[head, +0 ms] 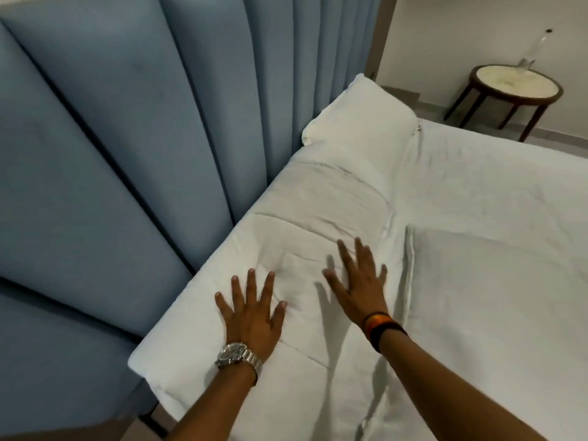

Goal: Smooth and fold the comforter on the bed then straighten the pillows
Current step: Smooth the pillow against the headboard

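A white near pillow [286, 243] lies along the head of the bed against the blue headboard. My left hand [253, 310], with a metal watch on the wrist, rests flat on it with fingers spread. My right hand [359, 281], with a dark and orange wristband, lies flat on the same pillow a little further in, fingers apart. A second white pillow [362, 113] sits beyond it at the far end. The white comforter [493, 249] covers the bed to the right, its folded edge beside my right hand.
The padded blue headboard [127, 154] fills the left side. A round dark-legged side table [515, 87] with a pale top stands on the floor past the far side of the bed, near a pale wall.
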`<state>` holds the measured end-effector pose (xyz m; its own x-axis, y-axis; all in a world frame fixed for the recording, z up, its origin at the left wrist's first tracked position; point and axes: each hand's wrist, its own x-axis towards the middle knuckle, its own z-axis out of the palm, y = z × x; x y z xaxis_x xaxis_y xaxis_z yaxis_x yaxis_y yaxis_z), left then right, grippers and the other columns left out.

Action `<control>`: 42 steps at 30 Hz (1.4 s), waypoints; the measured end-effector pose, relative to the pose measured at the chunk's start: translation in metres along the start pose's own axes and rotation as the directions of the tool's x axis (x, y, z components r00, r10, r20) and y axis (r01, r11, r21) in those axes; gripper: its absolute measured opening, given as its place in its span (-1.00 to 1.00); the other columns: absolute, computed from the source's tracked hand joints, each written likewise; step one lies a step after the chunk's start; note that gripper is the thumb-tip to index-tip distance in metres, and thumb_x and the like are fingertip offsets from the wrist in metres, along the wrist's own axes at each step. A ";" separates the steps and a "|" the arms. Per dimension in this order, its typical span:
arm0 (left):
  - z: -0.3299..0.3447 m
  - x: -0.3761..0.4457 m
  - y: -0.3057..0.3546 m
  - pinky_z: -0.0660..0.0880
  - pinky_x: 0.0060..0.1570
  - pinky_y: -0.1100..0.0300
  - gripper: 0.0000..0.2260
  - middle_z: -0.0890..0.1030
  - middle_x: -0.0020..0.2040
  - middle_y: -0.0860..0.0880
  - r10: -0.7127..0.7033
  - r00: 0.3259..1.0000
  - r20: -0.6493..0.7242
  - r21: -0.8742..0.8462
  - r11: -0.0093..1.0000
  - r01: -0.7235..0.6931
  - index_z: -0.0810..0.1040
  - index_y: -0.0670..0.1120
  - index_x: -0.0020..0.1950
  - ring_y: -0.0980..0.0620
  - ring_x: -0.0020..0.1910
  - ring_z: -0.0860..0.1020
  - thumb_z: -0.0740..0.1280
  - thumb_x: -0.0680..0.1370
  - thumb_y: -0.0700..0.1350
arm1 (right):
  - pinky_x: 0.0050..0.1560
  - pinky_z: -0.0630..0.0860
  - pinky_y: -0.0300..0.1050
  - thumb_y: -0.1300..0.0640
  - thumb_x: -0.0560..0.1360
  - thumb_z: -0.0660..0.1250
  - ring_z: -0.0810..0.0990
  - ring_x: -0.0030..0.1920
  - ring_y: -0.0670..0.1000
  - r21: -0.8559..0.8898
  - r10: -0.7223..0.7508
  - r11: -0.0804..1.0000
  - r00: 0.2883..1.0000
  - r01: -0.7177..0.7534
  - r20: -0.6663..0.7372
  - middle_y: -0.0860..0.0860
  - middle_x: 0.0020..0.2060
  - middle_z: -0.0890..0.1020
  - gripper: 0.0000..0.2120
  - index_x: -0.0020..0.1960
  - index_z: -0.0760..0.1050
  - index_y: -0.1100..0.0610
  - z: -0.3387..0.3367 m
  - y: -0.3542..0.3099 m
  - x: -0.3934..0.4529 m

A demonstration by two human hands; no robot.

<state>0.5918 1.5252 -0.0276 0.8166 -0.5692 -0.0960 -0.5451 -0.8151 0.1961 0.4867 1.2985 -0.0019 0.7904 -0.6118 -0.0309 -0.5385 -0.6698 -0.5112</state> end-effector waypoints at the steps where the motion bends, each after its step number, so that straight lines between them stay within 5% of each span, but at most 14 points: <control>1: -0.006 -0.007 0.017 -0.26 0.50 -0.39 -0.38 -0.12 0.71 -0.05 -0.024 0.999 0.024 -0.022 0.999 0.024 -0.14 0.25 0.67 -0.22 0.66 -0.20 -0.21 0.61 0.36 | 0.56 -0.20 0.32 -0.42 0.60 0.10 -0.15 0.67 0.01 0.022 0.071 0.997 0.996 -0.070 -0.048 -0.07 0.69 -0.11 -0.28 0.67 -0.05 -0.29 -0.015 0.024 -0.023; 6: -0.007 -0.052 0.124 -0.29 0.49 -0.38 -0.40 0.00 0.71 -0.09 0.182 0.972 0.148 -0.066 0.983 -0.174 0.04 0.21 0.69 -0.24 0.67 -0.15 -0.05 0.65 0.30 | 0.57 -0.06 0.37 -0.47 0.55 0.06 0.03 0.66 0.15 0.032 0.522 0.852 0.842 -0.523 -0.132 0.15 0.67 0.09 -0.14 0.68 0.15 0.02 -0.085 0.164 -0.126; 9: 0.011 -0.079 0.183 -0.29 0.52 -0.34 -0.41 0.04 0.70 -0.07 0.203 0.925 0.323 -0.072 0.979 -0.190 -0.01 0.21 0.69 -0.20 0.67 -0.14 -0.07 0.67 0.32 | 0.54 -0.12 0.46 -0.43 0.57 0.15 -0.09 0.67 0.15 0.042 0.643 0.765 0.759 -0.642 -0.100 0.13 0.69 -0.03 -0.14 0.70 0.07 0.00 -0.120 0.229 -0.173; 12: 0.036 -0.105 0.236 -0.06 0.57 -0.26 -0.40 0.13 0.69 -0.05 0.151 0.870 0.469 -0.161 0.983 -0.084 0.00 0.24 0.68 -0.15 0.66 0.05 0.01 0.66 0.35 | 0.53 -0.11 0.49 -0.57 0.37 0.14 -0.13 0.67 0.18 0.175 0.773 0.627 0.634 -0.759 -0.015 0.09 0.69 -0.11 0.04 0.70 -0.02 -0.11 -0.151 0.281 -0.218; 16: 0.068 -0.119 0.289 0.27 0.53 -0.06 -0.35 0.32 0.62 -0.06 0.095 0.772 0.629 -0.400 0.890 0.217 -0.01 0.36 0.64 -0.15 0.56 0.33 0.10 0.59 0.44 | 0.58 0.12 0.31 -0.63 0.28 0.31 0.07 0.64 0.27 0.407 0.834 0.432 0.529 -0.805 0.160 0.10 0.69 -0.05 0.14 0.68 -0.10 -0.27 -0.164 0.348 -0.273; 21: 0.094 -0.113 0.323 0.24 0.51 -0.09 -0.17 0.24 0.65 -0.03 -0.040 0.790 0.612 -0.542 0.707 0.455 -0.01 0.49 0.58 -0.18 0.59 0.28 0.20 0.37 0.63 | 0.48 0.37 0.07 -0.64 0.18 0.39 0.45 0.47 0.14 0.611 0.714 0.374 0.637 -0.698 0.290 -0.06 0.54 0.40 0.22 0.64 -0.15 -0.36 -0.156 0.390 -0.277; 24: 0.090 -0.112 0.334 0.32 0.47 0.01 -0.08 0.34 0.60 0.08 -0.074 0.854 0.514 -0.634 0.638 0.437 0.16 0.47 0.56 -0.08 0.54 0.36 0.31 0.24 0.66 | 0.45 0.44 0.08 -0.54 0.22 0.51 0.53 0.39 0.04 0.753 0.685 0.372 0.708 -0.542 0.171 -0.18 0.45 0.48 0.12 0.60 -0.03 -0.44 -0.148 0.387 -0.264; 27: 0.057 -0.114 0.354 0.44 0.27 0.32 -0.12 0.55 0.32 0.31 -0.122 0.930 0.347 -0.745 0.567 0.352 0.37 0.37 0.51 0.14 0.35 0.53 0.42 0.22 0.60 | 0.49 0.40 0.03 -0.42 0.30 0.56 0.50 0.42 -0.05 0.851 0.658 0.368 0.752 -0.374 0.046 -0.18 0.47 0.49 0.02 0.62 0.16 -0.29 -0.158 0.360 -0.256; 33: -0.089 -0.073 0.388 0.40 0.07 0.55 -0.42 0.62 0.07 0.48 -0.053 0.995 -0.084 -0.758 0.652 -0.030 0.57 0.35 0.28 0.40 0.14 0.57 0.41 0.32 0.52 | 0.54 0.28 -0.05 -0.34 0.37 0.52 0.37 0.52 -0.03 0.919 0.620 0.354 0.779 -0.170 -0.095 -0.12 0.57 0.33 -0.01 0.66 0.14 -0.18 -0.225 0.279 -0.209; 36: -0.172 -0.050 0.356 0.36 0.21 0.50 -0.34 0.64 0.30 0.22 -0.031 0.963 -0.266 -0.693 0.701 -0.169 0.58 0.20 0.37 0.23 0.29 0.55 0.37 0.37 0.50 | 0.59 0.24 0.03 -0.22 0.48 0.49 0.28 0.57 -0.04 0.930 0.559 0.363 0.813 -0.060 -0.165 -0.12 0.62 0.24 -0.10 0.68 0.10 -0.16 -0.241 0.212 -0.173; 39: -0.247 -0.017 0.284 0.43 0.41 0.13 -0.25 0.59 0.41 0.10 -0.066 0.958 -0.279 -0.627 0.768 -0.129 0.52 0.17 0.45 0.01 0.38 0.54 0.30 0.36 0.53 | 0.49 0.29 -0.22 -0.23 0.48 0.50 0.33 0.48 -0.17 0.913 0.492 0.407 0.836 0.026 -0.244 -0.27 0.53 0.30 -0.12 0.66 0.11 -0.21 -0.236 0.124 -0.135; 42: -0.302 0.021 0.189 0.35 0.44 0.03 -0.16 0.47 0.52 0.05 -0.133 0.981 -0.140 -0.514 0.857 0.043 0.40 0.17 0.55 -0.11 0.48 0.45 0.20 0.38 0.57 | 0.21 0.33 -0.39 -0.39 0.35 0.51 0.41 0.22 -0.27 0.891 0.408 0.452 0.896 -0.034 -0.173 -0.42 0.24 0.39 -0.06 0.58 0.10 -0.33 -0.208 0.037 -0.109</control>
<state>0.5630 1.3918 0.3018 0.9003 -0.4349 0.0165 -0.3344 -0.6671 0.6657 0.3203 1.2530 0.1609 0.4380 -0.8947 -0.0878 -0.0098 0.0929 -0.9956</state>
